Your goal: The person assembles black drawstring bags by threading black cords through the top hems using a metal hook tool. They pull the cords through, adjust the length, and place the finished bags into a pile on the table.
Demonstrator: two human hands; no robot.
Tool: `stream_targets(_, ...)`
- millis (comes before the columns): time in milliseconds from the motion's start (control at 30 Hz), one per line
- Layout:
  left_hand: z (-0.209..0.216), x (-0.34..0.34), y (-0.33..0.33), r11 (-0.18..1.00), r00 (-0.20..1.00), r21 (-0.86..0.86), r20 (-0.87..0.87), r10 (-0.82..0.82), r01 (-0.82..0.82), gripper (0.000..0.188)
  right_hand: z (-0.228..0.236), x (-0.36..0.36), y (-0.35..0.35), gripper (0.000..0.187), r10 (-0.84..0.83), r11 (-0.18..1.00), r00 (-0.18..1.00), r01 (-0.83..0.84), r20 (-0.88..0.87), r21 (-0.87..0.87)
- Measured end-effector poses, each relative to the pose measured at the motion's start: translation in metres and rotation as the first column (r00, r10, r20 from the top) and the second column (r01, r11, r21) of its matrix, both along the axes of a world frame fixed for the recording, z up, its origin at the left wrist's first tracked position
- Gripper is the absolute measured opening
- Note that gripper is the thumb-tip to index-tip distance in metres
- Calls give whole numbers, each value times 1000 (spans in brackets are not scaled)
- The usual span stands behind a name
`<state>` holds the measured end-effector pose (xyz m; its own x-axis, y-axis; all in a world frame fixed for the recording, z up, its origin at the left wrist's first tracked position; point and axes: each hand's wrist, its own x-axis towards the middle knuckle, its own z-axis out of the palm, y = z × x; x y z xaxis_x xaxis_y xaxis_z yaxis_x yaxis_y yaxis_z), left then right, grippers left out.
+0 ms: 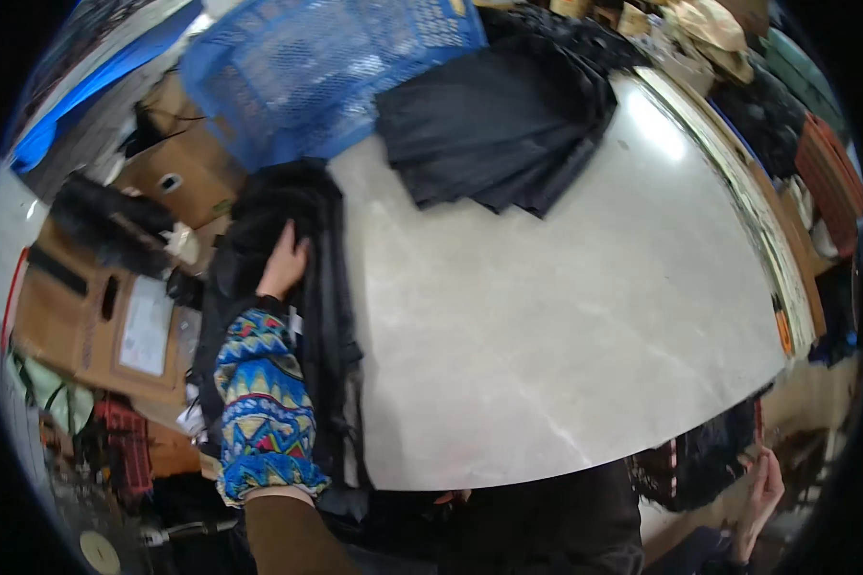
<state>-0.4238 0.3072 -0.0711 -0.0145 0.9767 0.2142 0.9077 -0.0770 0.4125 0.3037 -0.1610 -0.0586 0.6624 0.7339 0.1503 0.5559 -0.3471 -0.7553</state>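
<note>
Black cloth (327, 240) lies lengthwise along the left side of the table (547, 335); the left hand (283, 268) rests on it, thumb and forefinger loosely spread. The person's right hand is out of view. A leftward tug could probably drag the cloth off the edge. Beyond, the blue basket (355, 43) shows only mesh inside. A black bundle (105, 225) sits at the cardboard box (53, 316); its contents are hidden.

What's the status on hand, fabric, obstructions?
Left fingers touching long black fabric pile. Fanned black fabric farther right. Blue perforated plastic basket beyond, clear of fingers.
</note>
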Motion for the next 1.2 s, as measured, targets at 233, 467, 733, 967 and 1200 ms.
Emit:
stream_targets(233, -4, -31, 30, 905, 942, -364, 321, -101, 221, 57, 24, -40, 33, 14, 183, 913, 980, -140, 78, -384)
stream_targets(467, 97, 39, -66, 875, 920, -476, 377, 109, 92, 49, -16, -25, -4, 15, 186, 891, 978, -207, -91, -405)
stream_targets(733, 148, 219, -223, 918, 904, -40, -163, -395, 394, 39, -60, -11, -30, 14, 316, 905, 939, -341, -134, -256)
stream_targets(967, 111, 399, -328, 431, 409, -385, -143, -901, 816, 50, -177, 8, -99, 18, 31, 882, 989, -94, -142, -461)
stream_targets(1200, 64, 498, -300, 535, 462, -275, -289, -838, 799, 47, -311, 6, -94, 19, -88, 782, 976, -55, -197, -621)
